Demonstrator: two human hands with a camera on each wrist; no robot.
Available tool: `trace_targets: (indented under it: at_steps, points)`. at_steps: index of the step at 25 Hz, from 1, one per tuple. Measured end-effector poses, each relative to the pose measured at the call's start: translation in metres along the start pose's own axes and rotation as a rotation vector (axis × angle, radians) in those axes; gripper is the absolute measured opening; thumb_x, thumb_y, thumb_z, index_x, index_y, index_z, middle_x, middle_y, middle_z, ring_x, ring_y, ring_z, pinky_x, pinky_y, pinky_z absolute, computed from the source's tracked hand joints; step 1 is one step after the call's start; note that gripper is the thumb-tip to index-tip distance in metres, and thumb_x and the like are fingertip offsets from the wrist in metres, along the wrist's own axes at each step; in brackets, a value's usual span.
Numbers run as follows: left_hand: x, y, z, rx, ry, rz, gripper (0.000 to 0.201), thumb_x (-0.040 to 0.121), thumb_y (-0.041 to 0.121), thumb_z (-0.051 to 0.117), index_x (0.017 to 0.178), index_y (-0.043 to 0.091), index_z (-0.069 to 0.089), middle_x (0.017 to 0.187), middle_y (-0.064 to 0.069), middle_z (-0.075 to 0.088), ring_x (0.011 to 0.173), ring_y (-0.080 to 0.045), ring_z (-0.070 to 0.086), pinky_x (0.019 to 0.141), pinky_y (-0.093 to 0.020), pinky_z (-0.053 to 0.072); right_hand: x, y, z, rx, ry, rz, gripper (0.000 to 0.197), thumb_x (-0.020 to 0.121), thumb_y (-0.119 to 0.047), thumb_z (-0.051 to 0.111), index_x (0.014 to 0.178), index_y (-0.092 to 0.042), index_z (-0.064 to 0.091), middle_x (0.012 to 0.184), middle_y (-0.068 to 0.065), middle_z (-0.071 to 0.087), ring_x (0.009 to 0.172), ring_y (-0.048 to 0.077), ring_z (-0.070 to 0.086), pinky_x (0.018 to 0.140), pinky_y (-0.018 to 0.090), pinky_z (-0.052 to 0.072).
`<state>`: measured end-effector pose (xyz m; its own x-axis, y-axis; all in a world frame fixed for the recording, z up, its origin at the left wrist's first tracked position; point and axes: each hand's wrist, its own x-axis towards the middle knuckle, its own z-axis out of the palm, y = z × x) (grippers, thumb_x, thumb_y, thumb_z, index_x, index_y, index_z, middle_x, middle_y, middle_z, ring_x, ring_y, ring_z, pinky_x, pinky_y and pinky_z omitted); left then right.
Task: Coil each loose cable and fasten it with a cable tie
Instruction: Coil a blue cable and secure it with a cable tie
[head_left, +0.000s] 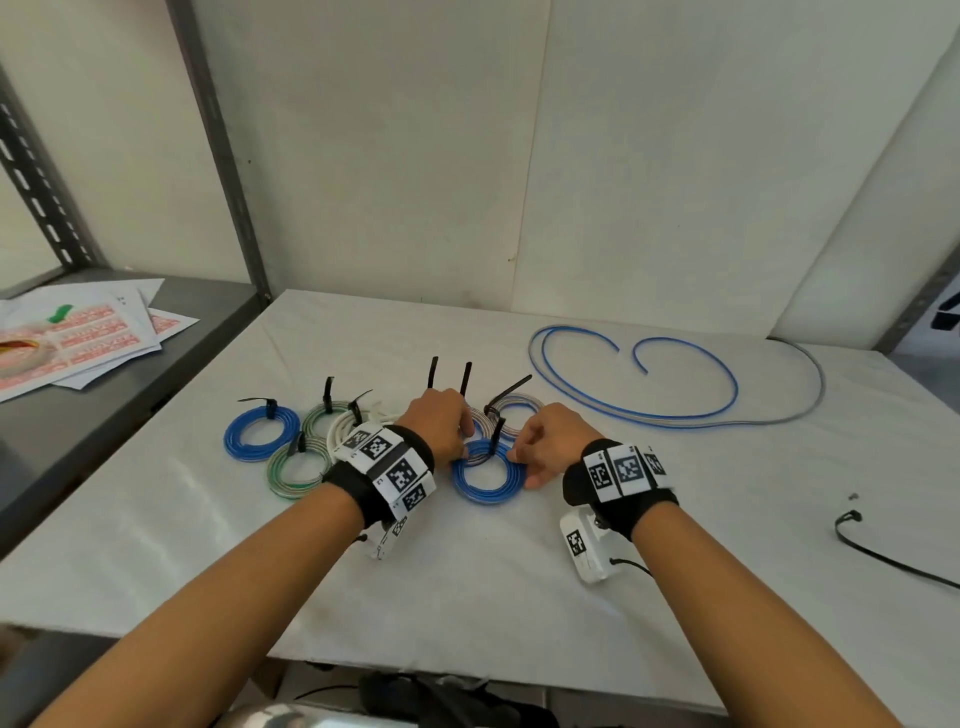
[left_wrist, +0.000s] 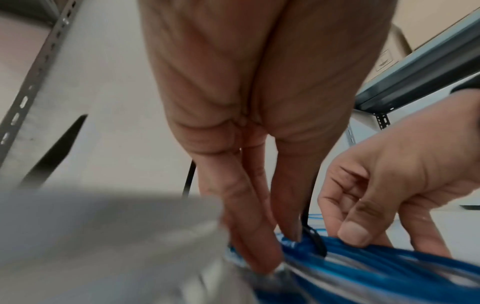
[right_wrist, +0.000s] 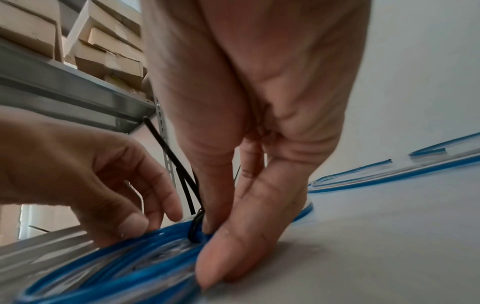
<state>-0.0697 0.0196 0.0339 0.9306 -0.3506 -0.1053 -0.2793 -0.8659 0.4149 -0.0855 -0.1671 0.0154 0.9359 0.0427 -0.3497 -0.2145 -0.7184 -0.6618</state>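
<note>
A blue cable coil (head_left: 488, 475) lies flat on the white table (head_left: 467, 582), bound by a black cable tie (head_left: 496, 436) whose tail sticks up. My left hand (head_left: 465, 441) pinches the coil just left of the tie, and my right hand (head_left: 519, 462) pinches it just right of the tie. In the left wrist view the left hand (left_wrist: 280, 253) clamps the blue coil (left_wrist: 376, 273) beside the tie (left_wrist: 314, 238). In the right wrist view the right hand (right_wrist: 207, 253) squeezes the coil (right_wrist: 116, 259) at the tie (right_wrist: 194, 226). A loose blue cable (head_left: 675, 415) and a loose grey cable (head_left: 813, 384) sprawl at the back right.
Several tied coils lie left of my hands, among them a blue one (head_left: 260, 431) and a green-white one (head_left: 296, 470); more sit behind the hands (head_left: 514, 410). A spare black tie (head_left: 883, 553) lies at the right. Papers (head_left: 78, 338) cover the dark shelf at the left.
</note>
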Motion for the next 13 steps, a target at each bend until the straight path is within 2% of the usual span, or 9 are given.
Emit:
trace_targets:
  at_steps: [3,4,6,8,10,11,13]
  points:
    - [0.002,0.01,-0.018,-0.013,0.094,0.013,0.022,0.091,0.002,0.06,0.104,0.012,0.074,0.111,-0.01,0.07,0.103,-0.028,0.066,0.092,-0.034,0.053,-0.002,0.005,-0.005,0.079,0.027,-0.012,0.011,0.09,-0.018,0.074,0.087,-0.008,0.071,0.082,0.012,0.074,0.073,0.026,0.074,0.072,0.034,0.063]
    - [0.004,0.013,-0.026,-0.034,0.128,0.01,0.024,0.091,0.002,0.056,0.101,0.015,0.073,0.108,-0.009,0.07,0.101,-0.028,0.067,0.091,-0.036,0.054,0.0,0.01,-0.01,0.05,0.077,-0.037,0.013,0.092,-0.019,0.073,0.087,-0.007,0.072,0.085,0.013,0.074,0.077,0.028,0.074,0.076,0.038,0.063]
    - [0.012,0.021,-0.043,-0.055,0.226,0.019,0.022,0.089,0.008,0.055,0.098,0.02,0.071,0.104,-0.006,0.07,0.097,-0.028,0.066,0.089,-0.039,0.055,0.009,0.022,-0.027,-0.1,0.276,-0.059,0.017,0.093,-0.022,0.071,0.095,-0.006,0.074,0.097,0.013,0.073,0.087,0.031,0.071,0.082,0.043,0.06]
    - [0.025,0.036,-0.054,-0.082,0.313,0.064,0.019,0.089,0.015,0.057,0.101,0.022,0.07,0.099,-0.003,0.07,0.094,-0.026,0.066,0.087,-0.039,0.055,0.018,0.038,-0.047,-0.23,0.453,-0.001,0.026,0.095,-0.025,0.067,0.116,-0.01,0.069,0.12,0.012,0.066,0.107,0.032,0.065,0.093,0.041,0.053]
    - [0.04,0.059,-0.054,-0.155,0.308,0.154,0.016,0.091,0.019,0.06,0.103,0.02,0.071,0.096,-0.002,0.071,0.09,-0.023,0.066,0.084,-0.036,0.055,0.025,0.052,-0.062,-0.351,0.477,0.087,0.036,0.098,-0.025,0.063,0.132,-0.015,0.059,0.135,0.012,0.056,0.12,0.031,0.057,0.097,0.038,0.046]
    - [0.049,0.071,-0.05,-0.175,0.275,0.196,0.015,0.091,0.021,0.062,0.103,0.019,0.071,0.096,-0.001,0.072,0.09,-0.022,0.067,0.083,-0.035,0.054,0.028,0.057,-0.068,-0.422,0.452,0.132,0.036,0.098,-0.023,0.062,0.133,-0.013,0.059,0.134,0.012,0.057,0.12,0.032,0.057,0.096,0.037,0.046]
    - [0.067,0.09,-0.035,-0.161,0.198,0.248,0.013,0.09,0.023,0.064,0.101,0.02,0.07,0.096,-0.001,0.07,0.093,-0.022,0.066,0.082,-0.033,0.053,0.038,0.067,-0.075,-0.519,0.408,0.184,0.029,0.095,-0.02,0.065,0.123,-0.01,0.064,0.125,0.014,0.063,0.111,0.033,0.063,0.09,0.037,0.051]
